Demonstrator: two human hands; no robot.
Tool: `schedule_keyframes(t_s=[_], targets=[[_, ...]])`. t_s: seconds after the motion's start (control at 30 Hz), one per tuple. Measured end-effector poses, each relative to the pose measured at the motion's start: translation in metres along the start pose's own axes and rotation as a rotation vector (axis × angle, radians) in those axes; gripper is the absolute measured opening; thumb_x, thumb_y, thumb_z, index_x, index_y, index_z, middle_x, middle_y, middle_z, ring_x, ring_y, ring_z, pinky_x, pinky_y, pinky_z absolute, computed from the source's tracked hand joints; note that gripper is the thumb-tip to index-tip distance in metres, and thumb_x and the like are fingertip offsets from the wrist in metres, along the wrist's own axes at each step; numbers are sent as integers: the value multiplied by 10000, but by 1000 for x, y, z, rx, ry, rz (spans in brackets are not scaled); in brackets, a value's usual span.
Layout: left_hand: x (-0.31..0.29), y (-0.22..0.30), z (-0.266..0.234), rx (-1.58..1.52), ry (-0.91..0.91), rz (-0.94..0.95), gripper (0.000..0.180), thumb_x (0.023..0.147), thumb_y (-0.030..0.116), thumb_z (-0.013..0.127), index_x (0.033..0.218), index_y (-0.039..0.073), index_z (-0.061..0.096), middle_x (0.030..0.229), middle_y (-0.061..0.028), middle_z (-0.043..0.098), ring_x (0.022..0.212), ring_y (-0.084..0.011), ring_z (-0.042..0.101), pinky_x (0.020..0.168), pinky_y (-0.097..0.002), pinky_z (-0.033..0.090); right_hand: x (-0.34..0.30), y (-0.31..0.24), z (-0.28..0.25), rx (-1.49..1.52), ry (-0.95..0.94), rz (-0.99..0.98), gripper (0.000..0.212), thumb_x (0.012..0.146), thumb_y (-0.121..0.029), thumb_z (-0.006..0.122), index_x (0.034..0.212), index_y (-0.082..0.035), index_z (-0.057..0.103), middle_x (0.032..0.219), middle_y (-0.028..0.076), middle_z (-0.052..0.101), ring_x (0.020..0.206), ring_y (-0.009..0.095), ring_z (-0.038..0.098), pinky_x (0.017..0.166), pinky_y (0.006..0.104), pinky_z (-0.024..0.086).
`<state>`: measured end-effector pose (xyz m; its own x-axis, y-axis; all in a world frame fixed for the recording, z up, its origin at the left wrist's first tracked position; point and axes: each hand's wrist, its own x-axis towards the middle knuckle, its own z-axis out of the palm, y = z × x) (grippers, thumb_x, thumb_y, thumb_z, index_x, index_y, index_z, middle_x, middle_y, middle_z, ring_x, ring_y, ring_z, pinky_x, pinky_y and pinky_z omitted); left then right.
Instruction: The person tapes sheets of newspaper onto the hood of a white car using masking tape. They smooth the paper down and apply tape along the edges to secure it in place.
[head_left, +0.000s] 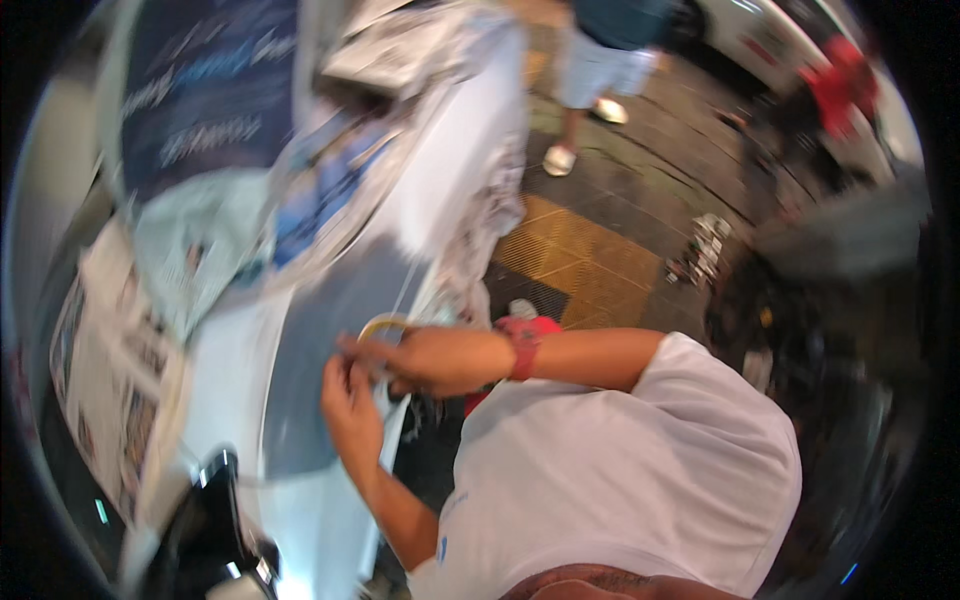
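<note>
The left hand (350,400) and right hand (435,358) are held close together, fingers bent, over the grey panel (305,400) — a yellow ring (384,320) is seen beside the right; each grip is too blurred to be told.

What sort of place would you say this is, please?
Probably a vehicle body-repair shop: a pale panel carries a grey patch, newspaper-like sheets lie beside it, and a white vehicle stands beyond.

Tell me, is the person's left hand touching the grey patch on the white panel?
Cannot tell. The head view, looking down, shows the left hand overlapping the grey patch in the picture, but blur hides whether it rests there or hovers above.
</note>
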<state>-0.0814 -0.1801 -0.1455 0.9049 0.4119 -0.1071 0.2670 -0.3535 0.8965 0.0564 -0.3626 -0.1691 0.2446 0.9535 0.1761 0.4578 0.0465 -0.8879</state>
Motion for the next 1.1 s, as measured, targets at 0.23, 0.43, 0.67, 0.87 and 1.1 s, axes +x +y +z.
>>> schedule_keyframes(t_s=[0.23, 0.43, 0.67, 0.87, 1.1], targets=[[-16, -37, -31, -161, -247, 35, 225, 1167, 166, 584, 1309, -9, 578, 1139, -63, 629, 1021, -129, 596, 937, -303, 512, -14, -16, 68, -114, 145, 14, 1038, 995, -64, 738, 1788, -51, 68, 768, 171, 683, 716, 387, 707, 699, 486, 536], [-28, -45, -44, -264, -353, 76, 290, 1133, 187, 673, 1313, -2, 547, 1165, -57, 600, 1048, -136, 569, 977, -303, 483, -15, -27, 102, -136, 229, 58, 1049, 1032, -73, 709, 1797, -71, -9, 746, 167, 652, 680, 374, 680, 705, 463, 524], [-39, -52, -63, -326, -327, 96, 365, 1128, 215, 692, 1366, -5, 523, 1171, -55, 589, 1070, -138, 570, 991, -302, 483, 1, -48, 112, -101, 161, 123, 1031, 1012, -68, 713, 1783, -36, 29, 848, 236, 712, 775, 434, 713, 766, 520, 544], [-41, -74, -86, -323, -319, 108, 367, 1120, 188, 696, 1394, 19, 521, 1244, -75, 610, 1114, -156, 590, 976, -318, 493, 19, -46, 126, -95, 154, 73, 1038, 1013, -46, 709, 1789, -52, 19, 833, 221, 700, 755, 409, 707, 749, 505, 538], [-50, -56, -88, -336, -202, 98, 311, 1118, 166, 686, 1329, 10, 519, 1177, -65, 588, 1074, -132, 569, 990, -310, 484, 31, -38, 130, -46, 132, 30, 1056, 995, -39, 721, 1785, -34, 19, 857, 234, 707, 783, 424, 707, 775, 511, 543]])
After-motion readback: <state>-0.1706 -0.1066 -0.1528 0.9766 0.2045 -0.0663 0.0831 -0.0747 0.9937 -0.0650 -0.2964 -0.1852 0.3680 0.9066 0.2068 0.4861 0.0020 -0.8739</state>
